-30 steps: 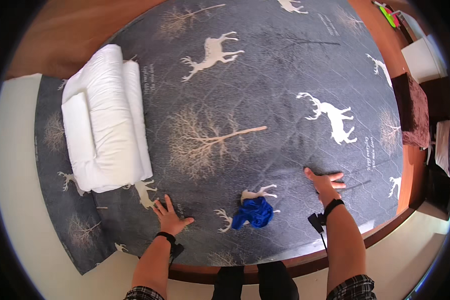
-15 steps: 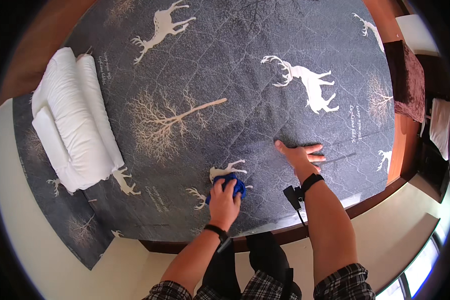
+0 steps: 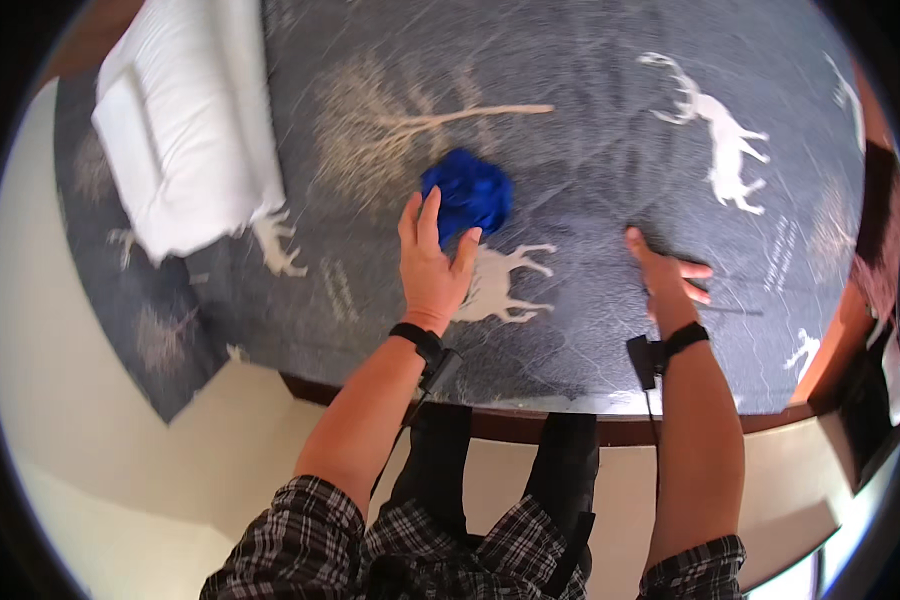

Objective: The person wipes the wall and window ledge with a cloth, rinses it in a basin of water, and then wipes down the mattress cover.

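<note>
As your left hand (image 3: pixel 433 275) is wide behind blue cloth (image 3: pixel 473 195) | cloth has left deer print (image 3: pixel 485 290), so work reaches farther | right hand (image 3: pixel 663 278) wide, seemingly empty

The blue cloth (image 3: pixel 475 195) is crumpled, soft-looking fabric with a faint sheen, lying on a grey bed cover (image 3: pixel 580 180) of matt, finely grained cloth. At the far left, the folded white quilt (image 3: pixel 195 130) looks like smooth, matt fabric, padded and softly puckered. The near bed edge (image 3: pixel 502 428) looks like dark wood, and the near left sleeve (image 3: pixel 295 530) is matt, creased cloth.
</note>
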{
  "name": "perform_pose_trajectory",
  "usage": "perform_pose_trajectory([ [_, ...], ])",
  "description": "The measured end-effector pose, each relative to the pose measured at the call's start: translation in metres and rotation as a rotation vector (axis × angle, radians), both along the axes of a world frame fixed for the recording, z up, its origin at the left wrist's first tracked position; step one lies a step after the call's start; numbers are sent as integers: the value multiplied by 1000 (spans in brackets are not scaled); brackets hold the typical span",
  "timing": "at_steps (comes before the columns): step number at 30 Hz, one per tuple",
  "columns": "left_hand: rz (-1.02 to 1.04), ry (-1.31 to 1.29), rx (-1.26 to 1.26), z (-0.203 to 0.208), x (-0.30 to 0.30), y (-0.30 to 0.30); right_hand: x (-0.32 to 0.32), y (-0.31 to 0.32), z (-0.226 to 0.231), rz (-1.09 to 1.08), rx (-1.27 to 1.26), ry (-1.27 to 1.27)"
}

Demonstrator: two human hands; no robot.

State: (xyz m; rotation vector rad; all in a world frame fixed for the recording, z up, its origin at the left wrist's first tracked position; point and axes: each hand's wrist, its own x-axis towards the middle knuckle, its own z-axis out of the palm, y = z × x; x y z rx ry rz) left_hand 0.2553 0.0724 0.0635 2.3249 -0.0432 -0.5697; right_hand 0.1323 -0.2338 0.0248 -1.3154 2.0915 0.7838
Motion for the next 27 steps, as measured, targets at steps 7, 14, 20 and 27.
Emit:
perform_pose_trajectory([
  [7, 1139, 52, 791, -45, -196, 224, -4, 22, -7, -31, -23, -185],
  [14, 2154, 315, -536, -79, -273, 245, -2, 35, -10, -89, -16, -199],
  [20, 2262, 531, -374, -65, -245, 211, -33, 4, -5, -8, 191, -441],
  [27, 2128, 713, 257, -80, -237, 217, -38, 16, -16, 29, 139, -508],
])
